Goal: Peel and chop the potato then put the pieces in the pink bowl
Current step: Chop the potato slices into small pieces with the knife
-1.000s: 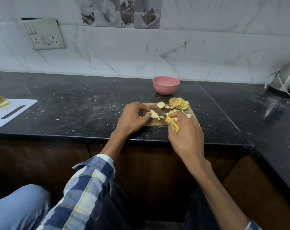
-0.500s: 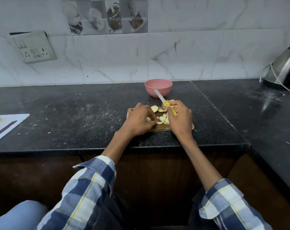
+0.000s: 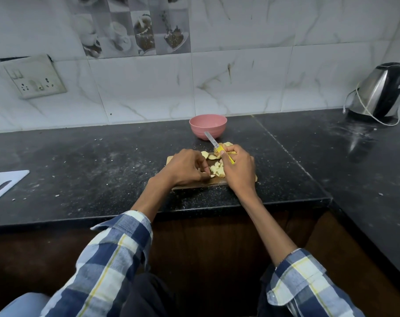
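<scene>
A small wooden cutting board [image 3: 170, 159] lies on the black counter with a heap of chopped potato pieces [image 3: 217, 169] between my hands. Potato slices [image 3: 204, 154] lie at the board's far side. My left hand [image 3: 187, 167] curls over the board's left part, its fingertips pinching pieces at the heap's left edge. My right hand [image 3: 237, 167] grips a yellow-handled knife [image 3: 213, 141], blade pointing up and away toward the pink bowl [image 3: 208, 125]. The bowl stands just behind the board and looks empty.
A steel electric kettle [image 3: 379, 90] with its cord stands at the back right. A white cutting board [image 3: 4, 184] lies at the left edge. A switch plate [image 3: 34, 76] hangs on the tiled wall. The counter [image 3: 103, 161] turns a corner on the right.
The knife blade has swung up off the board to point at the bowl. Both hands have closed in around the heap of pieces. The camera has tilted upward.
</scene>
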{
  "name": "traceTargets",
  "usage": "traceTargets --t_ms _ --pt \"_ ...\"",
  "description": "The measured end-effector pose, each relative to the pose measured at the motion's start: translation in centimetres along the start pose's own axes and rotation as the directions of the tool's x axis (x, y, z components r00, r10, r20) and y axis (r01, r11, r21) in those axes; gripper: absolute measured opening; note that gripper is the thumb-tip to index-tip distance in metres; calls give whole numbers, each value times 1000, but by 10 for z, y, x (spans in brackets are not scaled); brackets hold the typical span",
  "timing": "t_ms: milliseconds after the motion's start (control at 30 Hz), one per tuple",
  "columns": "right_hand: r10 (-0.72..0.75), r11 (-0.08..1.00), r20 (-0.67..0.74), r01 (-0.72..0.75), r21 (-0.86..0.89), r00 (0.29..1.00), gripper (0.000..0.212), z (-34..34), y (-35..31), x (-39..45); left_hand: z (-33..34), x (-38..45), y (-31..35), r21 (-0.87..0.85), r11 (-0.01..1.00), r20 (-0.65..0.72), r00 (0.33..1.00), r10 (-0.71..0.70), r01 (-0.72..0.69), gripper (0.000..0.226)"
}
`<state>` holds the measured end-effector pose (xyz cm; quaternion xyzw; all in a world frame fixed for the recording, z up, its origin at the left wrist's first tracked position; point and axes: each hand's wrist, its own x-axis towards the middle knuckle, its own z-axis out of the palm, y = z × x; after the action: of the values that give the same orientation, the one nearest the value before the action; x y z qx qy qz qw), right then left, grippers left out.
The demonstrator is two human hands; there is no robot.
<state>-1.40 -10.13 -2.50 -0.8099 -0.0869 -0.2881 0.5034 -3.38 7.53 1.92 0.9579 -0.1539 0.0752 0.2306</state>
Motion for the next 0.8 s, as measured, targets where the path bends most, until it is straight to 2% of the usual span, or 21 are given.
traceTargets --t_ms 500,800 --pt "75 997 -41 -75 -2 996 12 -1 -1 1 -6 6 11 0 999 107 993 42 -42 21" --pt "103 994 -61 -104 -13 993 10 -1 1 2 -4 8 11 57 997 155 987 42 -51 12"
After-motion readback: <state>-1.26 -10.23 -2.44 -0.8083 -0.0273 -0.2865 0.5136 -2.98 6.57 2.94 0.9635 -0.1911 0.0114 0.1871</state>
